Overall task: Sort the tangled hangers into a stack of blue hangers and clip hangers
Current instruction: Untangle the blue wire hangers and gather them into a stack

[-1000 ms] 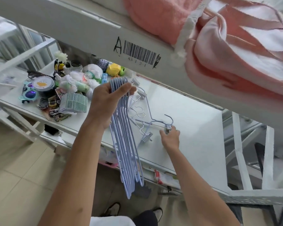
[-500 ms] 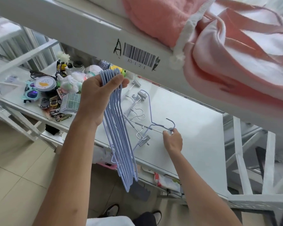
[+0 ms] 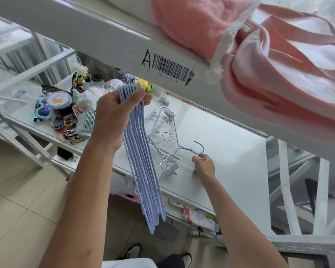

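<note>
The left hand gripped a bundle of blue hangers at its top, fingers curled round the gathered hooks, so the frames hung straight down, past the front edge of the worktop. Held that way, the sorted hangers probably stayed aligned and clear of the tangle. On the worktop, just right of the bundle, lay the remaining tangle: metal clip hangers with one last blue hanger threaded among them. The right hand pinched that hanger just below its hook, most likely to draw it free of the clips. Beyond the bundle, at the worktop's far left end, sat a heap of small clutter: a round tin with its lid on, contents hidden, toy sunglasses, toy cars. Above the tangle ran a white bed rail bearing a barcode, with a pink blanket spilling over it. No container held hangers.
</note>
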